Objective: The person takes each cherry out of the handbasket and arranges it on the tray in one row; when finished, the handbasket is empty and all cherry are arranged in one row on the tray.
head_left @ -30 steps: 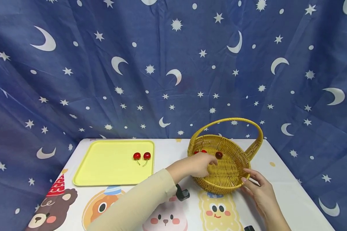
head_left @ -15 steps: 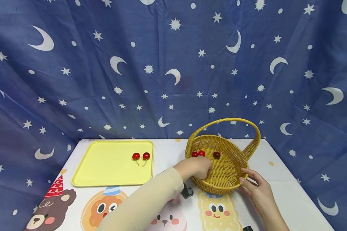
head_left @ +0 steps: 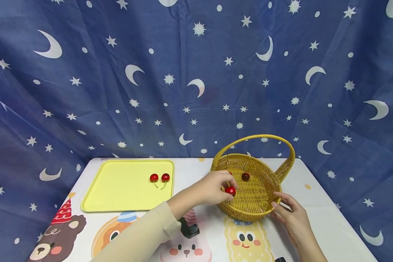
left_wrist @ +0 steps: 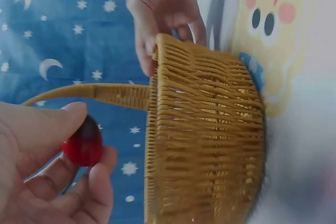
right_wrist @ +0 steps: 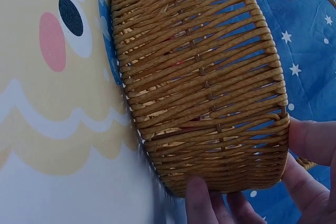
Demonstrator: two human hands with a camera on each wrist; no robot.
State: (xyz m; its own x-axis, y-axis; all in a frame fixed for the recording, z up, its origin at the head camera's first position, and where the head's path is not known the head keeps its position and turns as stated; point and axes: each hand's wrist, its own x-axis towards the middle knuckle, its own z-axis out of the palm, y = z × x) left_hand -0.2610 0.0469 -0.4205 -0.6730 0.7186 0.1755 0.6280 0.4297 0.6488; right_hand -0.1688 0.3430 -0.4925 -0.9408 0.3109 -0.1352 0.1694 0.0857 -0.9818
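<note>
My left hand (head_left: 213, 187) pinches a red cherry (head_left: 230, 190) between thumb and fingers, over the left part of the wicker basket (head_left: 242, 215). In the left wrist view this cherry (left_wrist: 84, 145) is clear of the rim, a bit of green stem below it. My right hand (head_left: 294, 218) grips the basket's right front edge; the right wrist view has thumb and a finger at the rim and other fingers (right_wrist: 199, 200) along the outer wall. Inside the basket lies a dark red cherry (head_left: 245, 176). Behind the left hand a red cherry (head_left: 230, 173) is mostly hidden.
On the left of the table stands a yellow tray (head_left: 124, 185). Two stemmed cherries, a left one (head_left: 154, 177) and a right one (head_left: 165, 177), lie near its right edge. A tall handle (head_left: 258, 136) arches over the basket. A starry blue curtain (head_left: 170, 98) hangs behind.
My left hand reached down inside the basket, then rose and drew back left with a red cherry in its fingers. The right hand stays on the basket's edge.
</note>
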